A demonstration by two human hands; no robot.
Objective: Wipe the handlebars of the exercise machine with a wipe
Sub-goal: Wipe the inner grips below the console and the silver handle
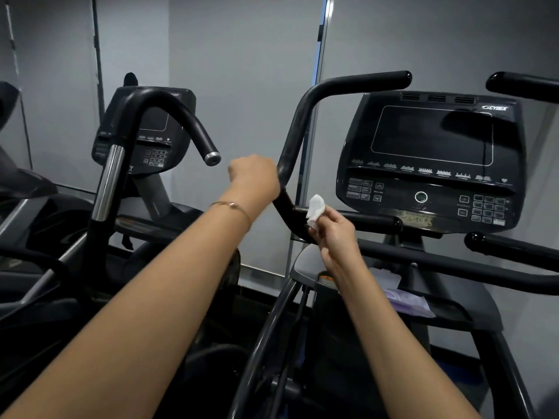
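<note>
The black left handlebar (305,116) of the exercise machine rises from below and bends right at its top. My left hand (255,176) grips its middle stretch, fingers wrapped round the bar and hidden behind it. Lower down, my right hand (332,229) pinches a crumpled white wipe (315,210) against the bar, where a short horizontal grip (375,222) branches off to the right. The right handlebar (520,83) shows at the upper right edge.
The machine's black console (432,158) with its buttons stands right of the bar. A pack of wipes (405,297) lies on the tray below it. A second machine with a curved handlebar (169,107) stands close on the left, grey wall behind.
</note>
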